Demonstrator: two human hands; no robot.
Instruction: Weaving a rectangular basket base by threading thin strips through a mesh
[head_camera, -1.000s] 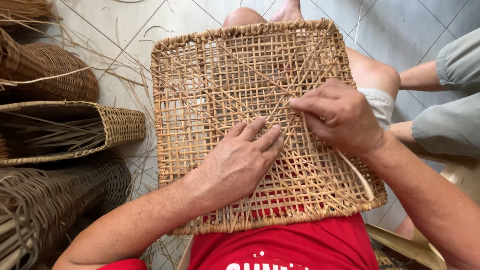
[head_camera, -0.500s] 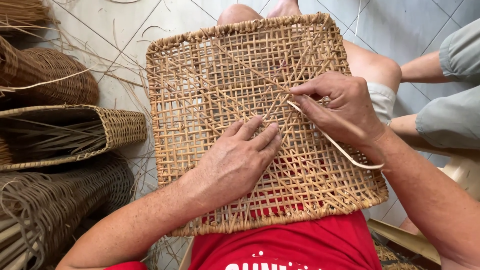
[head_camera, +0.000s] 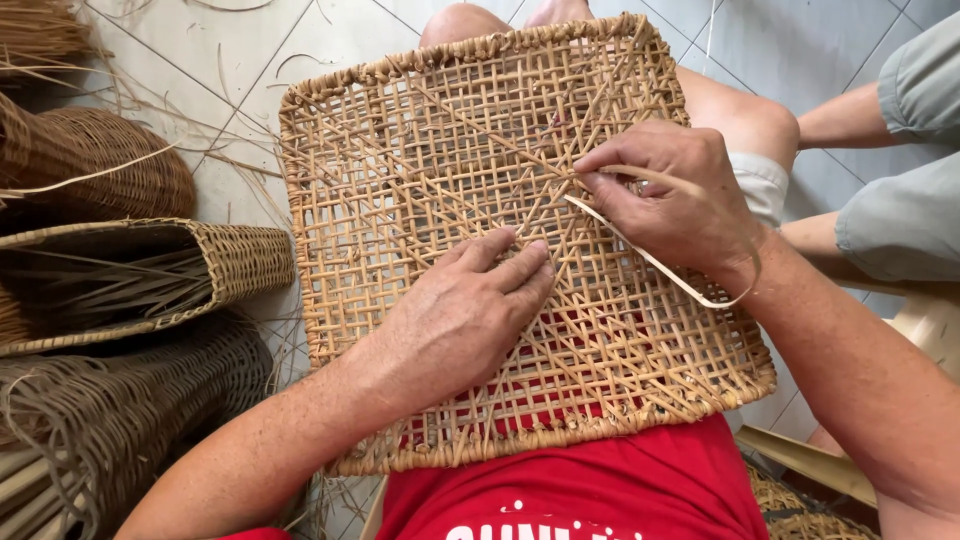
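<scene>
A square open-weave rattan panel (head_camera: 420, 150) rests on my lap, tilted away over my knees. My left hand (head_camera: 455, 315) lies flat on the panel's middle, fingers together, pressing it down. My right hand (head_camera: 672, 195) sits at the panel's right centre, thumb and fingers pinched on a thin flat cane strip (head_camera: 650, 255). The strip loops out from under the hand toward the wrist and runs back into the weave.
Several woven baskets (head_camera: 120, 265) are stacked at the left on the tiled floor (head_camera: 230, 60), with loose cane strands about. Another person's arm in a grey sleeve (head_camera: 900, 200) is at the right. More woven work lies at the lower right (head_camera: 800, 500).
My right hand has drawn the cane strip up and leftward through the weave, so the loop by the wrist is longer. My left hand has stayed pressed on the panel.
</scene>
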